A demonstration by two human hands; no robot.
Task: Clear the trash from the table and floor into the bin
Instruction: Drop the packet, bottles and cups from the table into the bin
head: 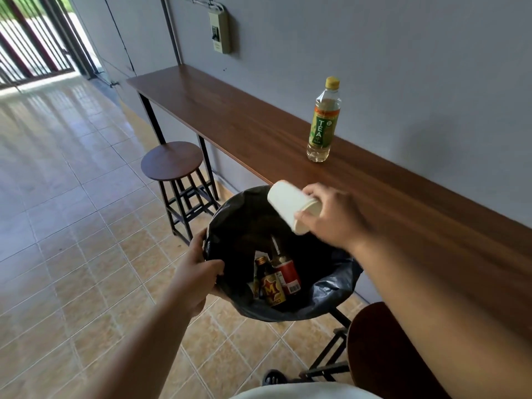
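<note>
Head view. The right hand reaches forward from the lower right, forearm extended, palm turned down, and holds a white paper cup over the bin: fingers curl over the rim on the far side and the thumb presses it on the near side. The cup lies tipped, its long axis running from the rim at the hand up and to the left, closed base pointing away toward the far left, open mouth hidden against the palm. It is plain, white and unmarked, slightly blurred. The left hand comes in from the lower left and is clamped on the near-left rim of the bin, thumb inside over the black liner, fingers outside. Inside the bin lie a small brown bottle with a gold cap and a bottle with a red label, both leaning. A tea bottle with a yellow cap stands upright on the long wooden table against the wall. A round stool stands just beside the table on the tiled floor.
</note>
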